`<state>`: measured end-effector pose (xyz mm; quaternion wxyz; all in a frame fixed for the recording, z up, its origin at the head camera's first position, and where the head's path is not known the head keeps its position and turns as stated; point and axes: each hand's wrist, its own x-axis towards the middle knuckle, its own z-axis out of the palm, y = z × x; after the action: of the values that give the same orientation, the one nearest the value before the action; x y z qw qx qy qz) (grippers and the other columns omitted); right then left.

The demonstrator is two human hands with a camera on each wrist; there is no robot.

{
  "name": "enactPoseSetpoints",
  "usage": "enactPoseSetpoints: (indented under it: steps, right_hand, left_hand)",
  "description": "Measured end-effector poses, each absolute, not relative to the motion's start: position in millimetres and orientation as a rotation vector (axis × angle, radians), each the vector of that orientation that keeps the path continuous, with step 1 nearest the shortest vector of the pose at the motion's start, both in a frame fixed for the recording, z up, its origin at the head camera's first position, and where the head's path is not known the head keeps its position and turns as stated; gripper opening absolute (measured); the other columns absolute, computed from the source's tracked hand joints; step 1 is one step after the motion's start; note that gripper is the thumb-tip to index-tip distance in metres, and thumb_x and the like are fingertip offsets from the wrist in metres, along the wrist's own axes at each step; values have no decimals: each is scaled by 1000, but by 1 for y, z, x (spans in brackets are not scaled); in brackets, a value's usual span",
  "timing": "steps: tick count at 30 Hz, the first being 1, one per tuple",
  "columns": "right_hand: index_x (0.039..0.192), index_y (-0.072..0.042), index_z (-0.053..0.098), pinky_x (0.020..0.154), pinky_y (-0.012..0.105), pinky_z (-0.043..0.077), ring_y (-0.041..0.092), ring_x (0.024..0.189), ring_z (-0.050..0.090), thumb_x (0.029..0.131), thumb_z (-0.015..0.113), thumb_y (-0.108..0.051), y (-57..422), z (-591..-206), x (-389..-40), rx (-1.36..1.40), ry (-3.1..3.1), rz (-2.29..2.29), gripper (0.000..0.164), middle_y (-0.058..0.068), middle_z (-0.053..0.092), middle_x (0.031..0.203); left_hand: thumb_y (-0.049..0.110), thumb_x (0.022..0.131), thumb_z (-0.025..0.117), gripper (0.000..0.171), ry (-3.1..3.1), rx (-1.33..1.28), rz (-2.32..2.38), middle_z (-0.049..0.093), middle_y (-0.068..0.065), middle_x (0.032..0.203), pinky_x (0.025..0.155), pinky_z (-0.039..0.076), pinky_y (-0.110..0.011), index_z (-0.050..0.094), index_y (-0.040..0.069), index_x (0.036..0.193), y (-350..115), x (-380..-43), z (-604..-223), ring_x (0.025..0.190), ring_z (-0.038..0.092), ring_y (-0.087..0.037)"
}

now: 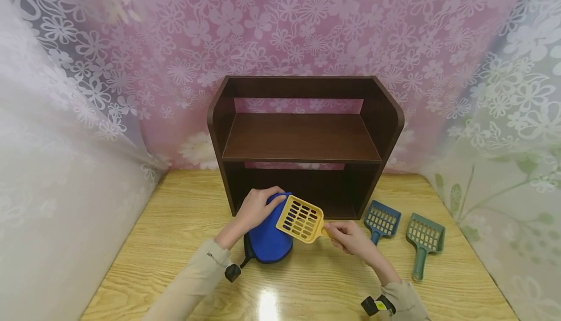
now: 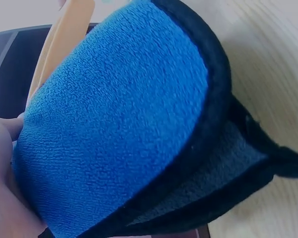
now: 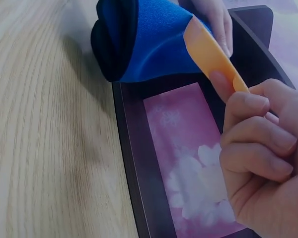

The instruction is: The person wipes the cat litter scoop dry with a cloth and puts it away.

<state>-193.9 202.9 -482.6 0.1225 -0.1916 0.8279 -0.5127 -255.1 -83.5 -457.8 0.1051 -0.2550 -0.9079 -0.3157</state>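
Note:
My left hand (image 1: 257, 207) grips the top edge of a folded blue cloth (image 1: 269, 239) with black edging, which hangs down in front of the shelf. In the left wrist view the cloth (image 2: 119, 104) has a fuzzy, towel-like face and a dark strap-like corner. My right hand (image 1: 350, 238) pinches the handle of a yellow slotted litter scoop (image 1: 316, 234). The head of the scoop overlaps the cloth's upper right side, close to my left fingertips. Seen from the right wrist, the scoop (image 3: 208, 54) stands edge-on against the cloth (image 3: 161, 44).
A dark brown two-tier shelf (image 1: 302, 138) stands at the back of the wooden table (image 1: 188, 243). To the right lie a blue litter scoop (image 1: 373, 223) and a green litter scoop (image 1: 420, 258). Flowered curtains (image 1: 280, 28) surround the table.

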Motion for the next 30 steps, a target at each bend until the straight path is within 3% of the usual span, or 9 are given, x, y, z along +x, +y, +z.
enactPoseSetpoints:
  steps: [3,7,16,30]
  right_hand:
    - [79,-14,62,33,21,27,5,36,31,96,45,-37,204,-481,-196,-614,2431,-1458,33,-4,39,49]
    - [84,-18,64,34,22,27,4,35,30,96,47,-36,207,-479,-199,-659,2459,-1423,27,-4,37,48]
    - [83,-23,64,35,23,28,4,34,29,94,48,-40,207,-477,-205,-671,2471,-1358,26,-3,36,47]
    - [77,-23,64,37,22,29,5,38,31,92,48,-46,201,-468,-205,-635,2470,-1287,32,-4,38,49]
  left_hand:
    - [44,94,46,25,-2688,-778,-882,67,14,91,73,48,-21,63,31,106,-83,-256,-452,74,61,1]
    - [45,94,45,26,-2702,-815,-774,67,16,96,84,37,-30,63,33,109,-84,-258,-444,82,60,0]
    - [43,93,48,25,-2692,-918,-653,65,16,102,83,33,-34,64,33,110,-81,-262,-432,94,59,-4]
    - [43,92,49,22,-2642,-1134,-449,64,17,96,78,32,-34,65,34,105,-72,-266,-418,90,57,-5]
